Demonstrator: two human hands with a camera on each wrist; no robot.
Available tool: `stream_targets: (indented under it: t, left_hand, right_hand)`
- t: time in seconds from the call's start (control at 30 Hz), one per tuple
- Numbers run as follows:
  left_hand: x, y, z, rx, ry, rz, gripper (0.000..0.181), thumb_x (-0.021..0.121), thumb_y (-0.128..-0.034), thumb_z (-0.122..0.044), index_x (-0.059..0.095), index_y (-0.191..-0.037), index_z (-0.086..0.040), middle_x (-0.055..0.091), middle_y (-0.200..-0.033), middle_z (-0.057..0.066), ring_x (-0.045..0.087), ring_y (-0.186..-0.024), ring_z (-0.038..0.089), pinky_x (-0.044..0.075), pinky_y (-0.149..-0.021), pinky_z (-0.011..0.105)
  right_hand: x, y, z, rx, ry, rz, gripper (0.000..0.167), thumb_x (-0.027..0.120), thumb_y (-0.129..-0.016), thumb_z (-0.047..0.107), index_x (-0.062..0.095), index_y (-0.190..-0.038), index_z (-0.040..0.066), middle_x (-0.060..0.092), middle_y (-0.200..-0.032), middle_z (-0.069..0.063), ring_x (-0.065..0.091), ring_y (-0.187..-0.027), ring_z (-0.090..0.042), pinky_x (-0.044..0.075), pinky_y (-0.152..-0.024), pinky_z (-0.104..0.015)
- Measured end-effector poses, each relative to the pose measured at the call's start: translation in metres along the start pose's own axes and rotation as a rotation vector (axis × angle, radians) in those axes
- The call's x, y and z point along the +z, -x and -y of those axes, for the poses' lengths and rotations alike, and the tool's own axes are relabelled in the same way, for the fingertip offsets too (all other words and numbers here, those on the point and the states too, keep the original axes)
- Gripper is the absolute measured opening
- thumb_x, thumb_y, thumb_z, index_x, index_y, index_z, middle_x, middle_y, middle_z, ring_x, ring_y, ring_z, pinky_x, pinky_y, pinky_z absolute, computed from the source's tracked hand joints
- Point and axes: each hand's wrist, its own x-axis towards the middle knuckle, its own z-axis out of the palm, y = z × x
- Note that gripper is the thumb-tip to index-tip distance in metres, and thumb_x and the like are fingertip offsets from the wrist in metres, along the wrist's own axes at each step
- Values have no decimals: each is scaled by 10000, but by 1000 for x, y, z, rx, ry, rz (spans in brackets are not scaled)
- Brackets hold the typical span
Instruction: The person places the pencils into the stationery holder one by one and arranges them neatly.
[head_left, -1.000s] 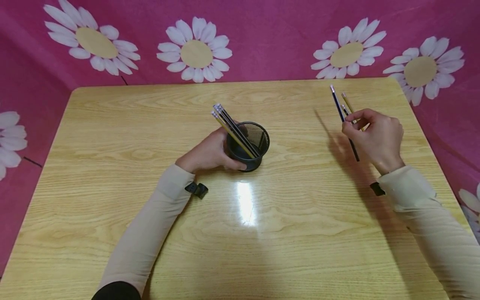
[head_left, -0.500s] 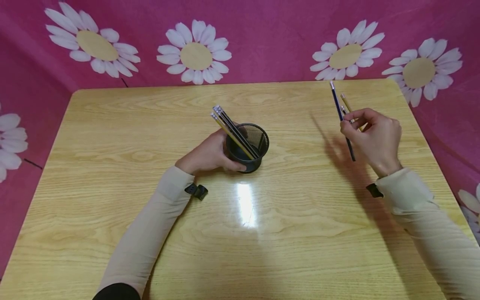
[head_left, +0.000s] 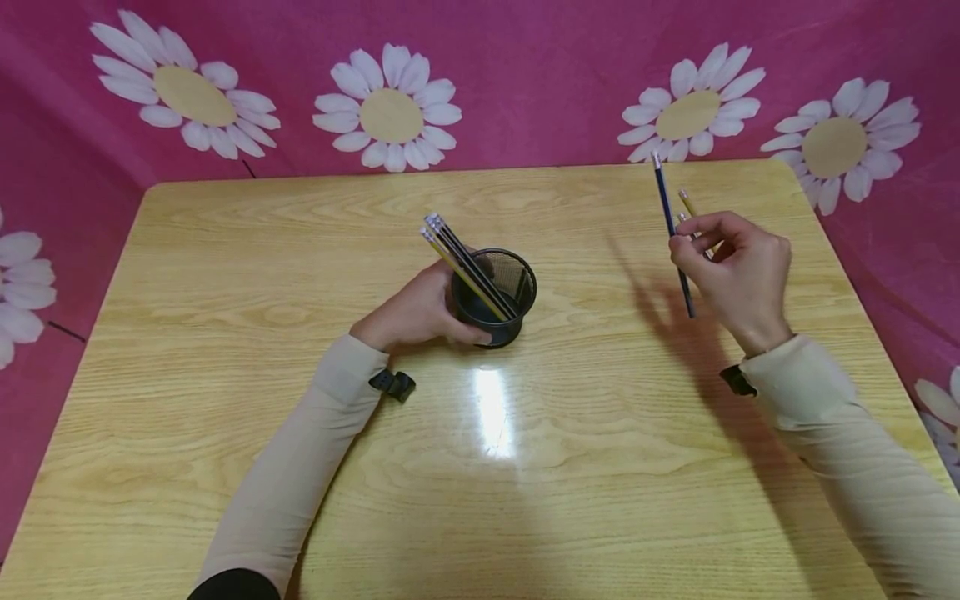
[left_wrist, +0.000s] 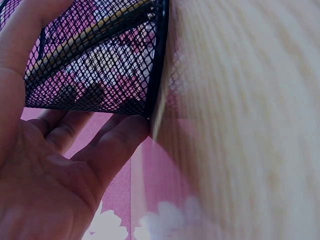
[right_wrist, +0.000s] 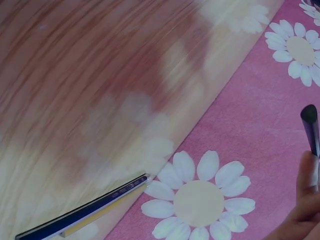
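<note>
My left hand grips a black mesh pencil cup, thumb in front and fingers behind. Several pencils, dark ones and a yellow one, lean leftward inside it. The left wrist view shows fingers under the cup's mesh wall, which lies sideways in that view. My right hand pinches a dark blue pencil above the table's right side, eraser end pointing away. Its dark lower end shows in the right wrist view. Behind that hand lie a yellow pencil and a dark one, both partly hidden in the head view.
The wooden table carries a bright light reflection in front of the cup. A pink cloth with daisies hangs along the back and sides. Each wrist wears a small black device.
My right hand has moved left with the dark blue pencil, away from the two lying pencils, and the pencil's shadow has shifted left. The left hand and cup stay in place.
</note>
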Motion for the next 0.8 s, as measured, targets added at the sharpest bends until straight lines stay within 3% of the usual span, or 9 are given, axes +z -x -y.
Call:
stream_targets:
  t: [0.8]
  left_hand:
    - [0, 3, -6, -7, -18, -12, 884, 1001, -753, -26, 510, -1487, 19, 641, -1395, 134, 571, -1318, 223, 361, -1204, 386]
  right_hand:
    - [20, -5, 19, -48, -177, -47, 165, 813, -921, 79, 817, -1018, -55, 695, -774, 164, 473, -551, -69, 334, -519, -191]
